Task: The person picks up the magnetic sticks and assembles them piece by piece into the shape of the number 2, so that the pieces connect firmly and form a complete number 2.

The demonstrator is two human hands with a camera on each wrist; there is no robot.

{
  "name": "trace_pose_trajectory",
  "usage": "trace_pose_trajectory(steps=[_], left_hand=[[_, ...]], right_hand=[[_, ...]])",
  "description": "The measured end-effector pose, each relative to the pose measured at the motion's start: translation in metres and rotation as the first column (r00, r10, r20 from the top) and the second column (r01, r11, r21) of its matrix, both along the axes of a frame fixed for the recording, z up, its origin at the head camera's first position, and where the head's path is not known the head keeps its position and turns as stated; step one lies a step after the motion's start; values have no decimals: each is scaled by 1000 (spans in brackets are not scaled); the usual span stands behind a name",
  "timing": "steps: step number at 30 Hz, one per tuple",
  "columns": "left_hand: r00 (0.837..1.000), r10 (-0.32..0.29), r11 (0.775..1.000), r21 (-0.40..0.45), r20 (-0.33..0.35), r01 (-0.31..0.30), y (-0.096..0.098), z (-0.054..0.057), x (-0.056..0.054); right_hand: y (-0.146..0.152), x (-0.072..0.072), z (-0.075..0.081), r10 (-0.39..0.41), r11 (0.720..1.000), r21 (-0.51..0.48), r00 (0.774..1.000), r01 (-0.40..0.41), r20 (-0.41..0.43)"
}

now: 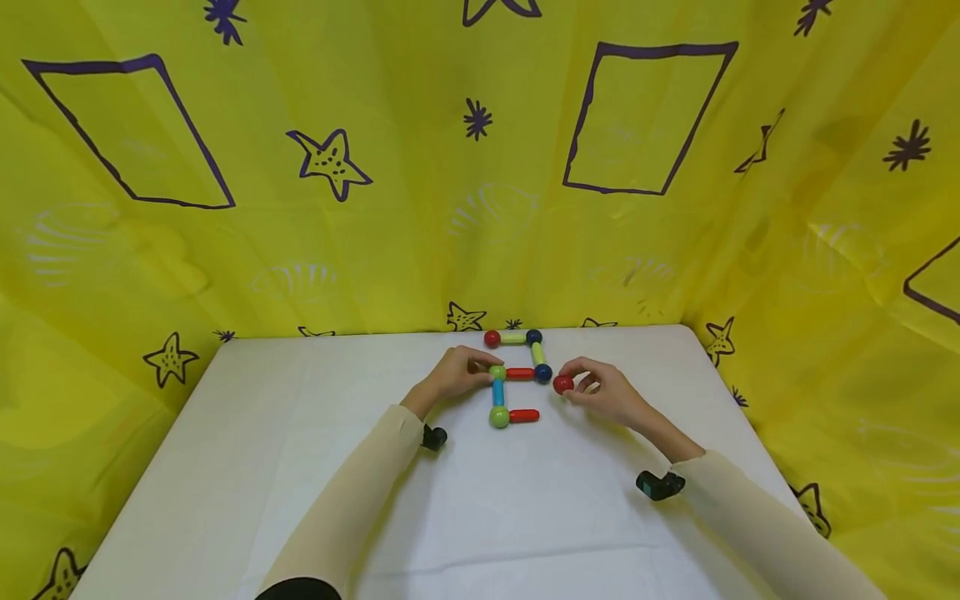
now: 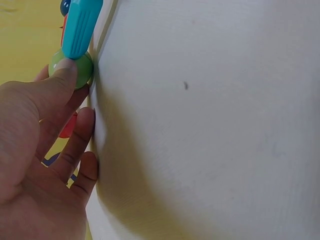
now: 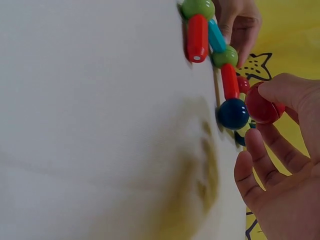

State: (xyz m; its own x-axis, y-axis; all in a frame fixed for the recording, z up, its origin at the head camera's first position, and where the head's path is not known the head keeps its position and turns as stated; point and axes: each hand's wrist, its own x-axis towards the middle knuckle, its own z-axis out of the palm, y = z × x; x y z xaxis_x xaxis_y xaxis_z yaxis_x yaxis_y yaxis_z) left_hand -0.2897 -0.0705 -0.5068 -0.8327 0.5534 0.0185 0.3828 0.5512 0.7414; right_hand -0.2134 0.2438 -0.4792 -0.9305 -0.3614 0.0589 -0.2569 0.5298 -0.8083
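A chain of balls and rods in an S-like shape lies on the white table. My left hand (image 1: 459, 374) pinches its middle green ball (image 1: 498, 373), with the thumb plainly on it in the left wrist view. From that ball a red rod (image 1: 520, 374) runs to a dark blue ball (image 1: 543, 373), and a blue rod (image 1: 498, 394) leads to the nearer green ball (image 1: 499, 417). Another red rod (image 1: 525, 415) sticks out from there, its far end free. To the right, my right hand (image 1: 609, 392) holds a loose red ball (image 3: 261, 103) between thumb and fingers, just apart from the dark blue ball.
Toward the table's back edge, the chain continues through a yellow-green rod (image 1: 537, 354), a second dark blue ball (image 1: 534, 337) and another yellow-green rod (image 1: 513, 338) to a red ball (image 1: 492, 339). A yellow patterned curtain (image 1: 420, 250) hangs behind and beside the white table (image 1: 300, 500).
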Motion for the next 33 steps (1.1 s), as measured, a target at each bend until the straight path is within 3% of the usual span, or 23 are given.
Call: trace_pose_trajectory(steps=[11,26,33], left_hand=[[1000,10,1000,-6,0,-10,1,3,0],[1000,23,1000,2,20,-23,3,4,4],[999,-11,1000,16,-35,11,2,6,9]], right_hand=[[-3,6,-17,47,999,3,994,-48,96],[-7,13,-19,84,994,58,991,-90,101],[-7,12,-20,104,992,64,990,-111,97]])
